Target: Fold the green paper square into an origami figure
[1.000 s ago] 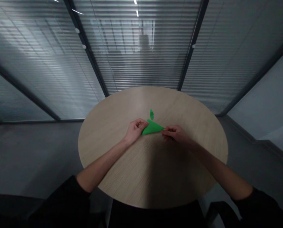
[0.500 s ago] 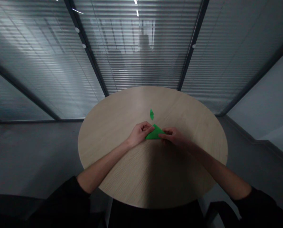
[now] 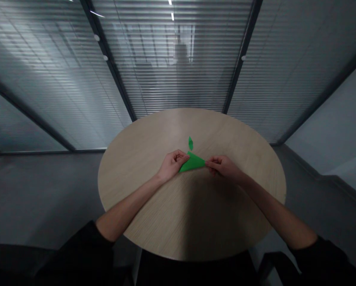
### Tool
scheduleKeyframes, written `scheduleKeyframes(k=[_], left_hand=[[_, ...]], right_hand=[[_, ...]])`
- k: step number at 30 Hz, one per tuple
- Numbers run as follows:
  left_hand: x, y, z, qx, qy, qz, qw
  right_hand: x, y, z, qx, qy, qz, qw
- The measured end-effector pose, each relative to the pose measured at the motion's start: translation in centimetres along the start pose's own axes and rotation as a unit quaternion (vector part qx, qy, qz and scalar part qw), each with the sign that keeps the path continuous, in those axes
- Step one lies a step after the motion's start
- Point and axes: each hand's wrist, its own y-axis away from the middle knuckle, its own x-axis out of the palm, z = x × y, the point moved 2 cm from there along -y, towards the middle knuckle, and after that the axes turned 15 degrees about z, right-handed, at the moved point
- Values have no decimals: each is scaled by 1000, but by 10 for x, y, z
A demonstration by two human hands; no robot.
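At a round wooden table (image 3: 166, 214) beside slatted glass walls, a person works a green paper (image 3: 193, 162), already creased into a flat triangle at mid-table; no finished figure shows yet. The left hand (image 3: 171, 164) pinches the triangle's left corner and the right hand (image 3: 224, 167) pinches its right tip, forearms stretched forward, wrists low. A small green scrap (image 3: 190, 142) lies just beyond.
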Motion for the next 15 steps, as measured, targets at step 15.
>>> scheduleKeyframes(k=[15], left_hand=[[6, -1, 0, -2, -27, 37, 999]], right_hand=[[-2, -5, 0, -47, 6, -53, 997]])
